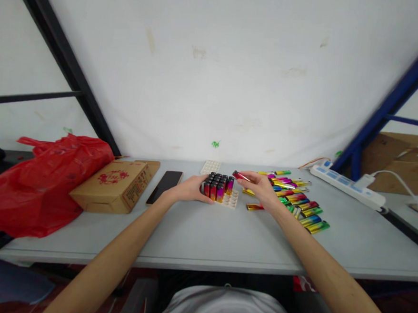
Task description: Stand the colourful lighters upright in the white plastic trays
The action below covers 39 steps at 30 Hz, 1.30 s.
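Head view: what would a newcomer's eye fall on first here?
Probably the big, bright red plastic bag at the far left. Next, the shiny multicoloured lighters strewn on the table right of centre. Then the block of upright lighters at centre, left hand curled around it, right hand holding a red lighter beside it.

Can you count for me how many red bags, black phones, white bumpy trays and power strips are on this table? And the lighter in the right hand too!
Red plastic bag: 1
Black phone: 1
White trays: 2
White power strip: 1
Lighter in the right hand: 1
Total: 6
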{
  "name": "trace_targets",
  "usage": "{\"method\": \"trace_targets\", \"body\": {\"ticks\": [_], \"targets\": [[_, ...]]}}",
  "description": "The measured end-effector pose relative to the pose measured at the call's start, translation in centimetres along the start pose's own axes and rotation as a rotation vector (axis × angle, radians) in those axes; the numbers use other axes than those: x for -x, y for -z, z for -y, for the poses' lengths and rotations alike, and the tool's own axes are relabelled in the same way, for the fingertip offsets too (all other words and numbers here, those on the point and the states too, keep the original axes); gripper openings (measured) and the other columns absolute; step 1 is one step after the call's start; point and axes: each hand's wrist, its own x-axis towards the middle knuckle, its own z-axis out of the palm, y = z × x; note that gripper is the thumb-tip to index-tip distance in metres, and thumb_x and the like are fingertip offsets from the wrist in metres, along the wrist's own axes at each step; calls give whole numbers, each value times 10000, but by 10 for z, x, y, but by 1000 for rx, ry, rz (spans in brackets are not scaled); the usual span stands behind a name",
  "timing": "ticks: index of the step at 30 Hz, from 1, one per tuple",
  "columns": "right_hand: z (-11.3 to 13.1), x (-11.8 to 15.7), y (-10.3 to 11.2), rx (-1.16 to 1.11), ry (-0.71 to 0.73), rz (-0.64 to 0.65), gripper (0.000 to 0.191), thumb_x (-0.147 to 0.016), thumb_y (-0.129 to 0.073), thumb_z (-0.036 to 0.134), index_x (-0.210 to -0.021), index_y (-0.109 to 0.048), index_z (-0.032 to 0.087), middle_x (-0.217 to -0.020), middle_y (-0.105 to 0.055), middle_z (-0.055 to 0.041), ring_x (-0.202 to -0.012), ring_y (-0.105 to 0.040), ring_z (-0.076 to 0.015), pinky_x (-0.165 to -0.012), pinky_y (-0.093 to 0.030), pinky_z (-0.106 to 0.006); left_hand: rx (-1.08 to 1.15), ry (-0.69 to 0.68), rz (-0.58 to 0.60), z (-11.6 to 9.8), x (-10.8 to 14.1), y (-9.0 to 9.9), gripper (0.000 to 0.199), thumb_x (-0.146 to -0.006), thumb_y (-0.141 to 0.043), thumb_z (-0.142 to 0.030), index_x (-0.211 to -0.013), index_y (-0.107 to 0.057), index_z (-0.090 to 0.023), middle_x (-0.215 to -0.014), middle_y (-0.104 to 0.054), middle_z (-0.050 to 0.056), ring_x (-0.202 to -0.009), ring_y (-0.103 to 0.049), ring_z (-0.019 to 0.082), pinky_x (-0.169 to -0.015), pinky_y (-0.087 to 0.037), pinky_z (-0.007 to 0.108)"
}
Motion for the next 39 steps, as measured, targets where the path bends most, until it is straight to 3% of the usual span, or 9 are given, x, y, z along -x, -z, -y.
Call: {"method": "trace_targets", "body": {"ticks": [4,7,10,13,16,20,32,39], "targets": [[-1,1,-2,-58,-4,31,476,-747,-834,539,-1030,-604,232,-846,-747,-6,-692,-644,-151,-592,-479,-264,7,2,-9,1,0,-1,898,-655,-886,-601,-1409,-591,-211,-1376,-712,84,-1223,-682,337,-1053,-529,407],[1,4,-6,-143,-53,72,509,-772,-774,601,-1032,-477,279,-707,-619,88,-502,-471,-96,-472,-370,-223,-1,9,-15,2,0,-1,904,-644,-888,-604,-1401,-596,-206,-1357,-722,86,-1200,-690,341,-1042,-536,409],[3,5,-10,-137,-137,103,501,-788,-739,632,-995,-437,290,-608,-472,134,-440,-277,-65,-430,-220,-185,5,4,-11,2,0,-1,894,-647,-888,-597,-1397,-601,-205,-1354,-723,84,-1197,-692,339,-1040,-537,405],[4,6,-10,-63,-196,123,511,-859,-601,749,-861,-462,257,-553,-306,123,-439,-197,-70,-430,-130,-202,7,0,-7,0,0,0,900,-654,-885,-596,-1412,-592,-208,-1375,-712,81,-1225,-679,336,-1050,-531,405],[2,6,-10,50,-198,123,667,-902,-410,852,-650,-425,234,-518,-264,85,-442,-207,-80,-436,-132,-239,2,-1,-11,-1,0,0,899,-661,-882,-596,-1420,-587,-213,-1396,-701,81,-1248,-667,337,-1064,-522,406],[-1,6,-14,180,-151,36,703,-916,-394,829,-526,-334,247,-473,-291,48,-445,-250,-93,-447,-152,-266,-3,2,-3,-1,1,0,873,-665,-876,-607,-1397,-599,-219,-1373,-713,80,-1222,-681,342,-1055,-526,402],[-5,6,-23,216,-113,62,553,-933,-335,707,-589,-335,274,-438,-263,53,-417,-272,-121,-426,-211,-277,-40,7,-10,3,0,0,943,-652,-889,-630,-1424,-582,-182,-1375,-708,101,-1198,-689,345,-1030,-527,373],[-5,6,-22,213,-91,59,632,-932,-329,769,-559,-366,260,-458,-288,50,-428,-289,-114,-444,-222,-283,-29,-8,-11,7,-1,-2,926,-653,-890,-624,-1419,-583,-203,-1370,-714,78,-1205,-690,338,-1026,-530,380]]}}
